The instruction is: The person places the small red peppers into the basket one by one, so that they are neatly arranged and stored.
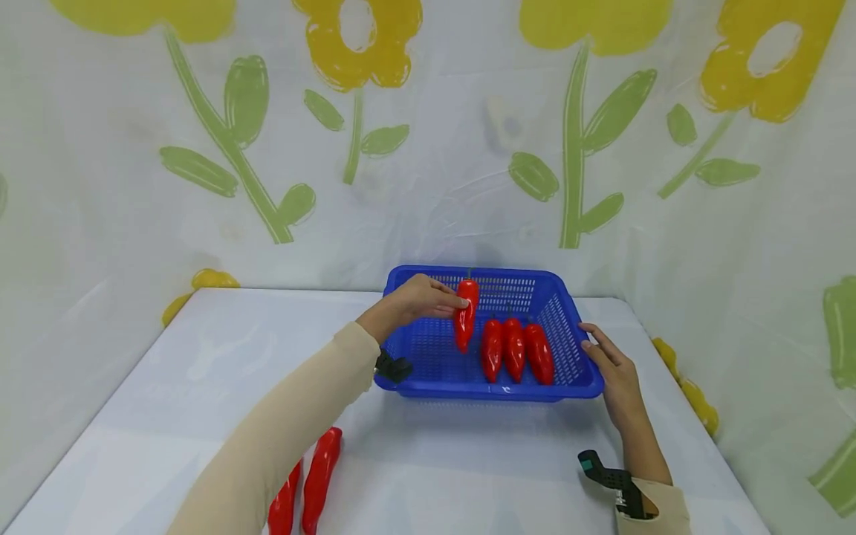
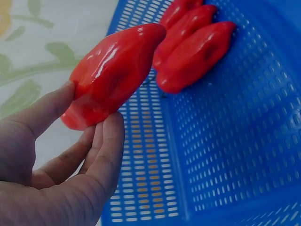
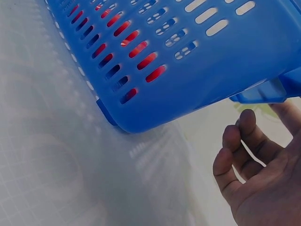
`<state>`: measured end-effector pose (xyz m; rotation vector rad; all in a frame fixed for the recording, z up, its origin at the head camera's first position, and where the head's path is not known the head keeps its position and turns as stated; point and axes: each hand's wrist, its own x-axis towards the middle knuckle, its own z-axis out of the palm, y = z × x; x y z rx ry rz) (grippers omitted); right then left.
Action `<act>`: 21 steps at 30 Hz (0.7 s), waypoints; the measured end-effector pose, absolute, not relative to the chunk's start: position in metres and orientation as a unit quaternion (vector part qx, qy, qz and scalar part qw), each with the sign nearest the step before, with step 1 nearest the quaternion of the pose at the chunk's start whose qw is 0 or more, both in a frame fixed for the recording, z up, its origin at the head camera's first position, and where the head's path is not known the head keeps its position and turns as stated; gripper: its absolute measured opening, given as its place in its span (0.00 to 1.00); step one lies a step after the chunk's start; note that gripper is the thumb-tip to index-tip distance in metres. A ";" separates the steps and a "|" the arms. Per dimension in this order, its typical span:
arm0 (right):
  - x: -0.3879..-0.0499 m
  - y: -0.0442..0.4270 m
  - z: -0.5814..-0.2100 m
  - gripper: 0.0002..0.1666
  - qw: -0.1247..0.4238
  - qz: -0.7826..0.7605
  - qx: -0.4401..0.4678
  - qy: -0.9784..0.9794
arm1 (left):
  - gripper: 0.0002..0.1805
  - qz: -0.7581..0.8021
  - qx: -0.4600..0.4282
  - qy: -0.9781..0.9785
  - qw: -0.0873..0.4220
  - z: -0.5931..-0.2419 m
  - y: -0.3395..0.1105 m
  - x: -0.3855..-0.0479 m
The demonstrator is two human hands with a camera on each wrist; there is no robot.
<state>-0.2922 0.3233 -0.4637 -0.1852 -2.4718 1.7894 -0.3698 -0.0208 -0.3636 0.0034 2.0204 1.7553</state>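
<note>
Backdrop (image 1: 441,215): yellow flowers (image 1: 394,33) and green stems (image 1: 574,148) are being displayed on white, behind the surface (image 1: 468,468).
Surface: pale; a blue basket (image 1: 441,388) with slotted walls is being borne near its far edge.
Left hand (image 1: 423,297): a red pepper (image 1: 467,316) is being pinched between thumb and fingers.
Pepper: it is being held nearly upright, stem up and tip down, over the basket.
Right hand (image 1: 615,375): the basket's right rim is being touched by thumb and finger, other fingers being held loosely bent; whether the rim is being gripped cannot be told.
Basket contents: three peppers (image 1: 513,349) are being held side by side, towards the right; red is being glimpsed through the slots from the right wrist.
Near left: two peppers (image 1: 322,475) are being carried by the surface, partly being covered by a beige sleeve (image 1: 287,431).
</note>
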 end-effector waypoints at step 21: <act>-0.292 0.324 -0.462 0.35 0.039 0.593 -0.066 -0.801 | 0.21 0.580 -0.034 0.767 0.273 -0.390 -0.001 -0.393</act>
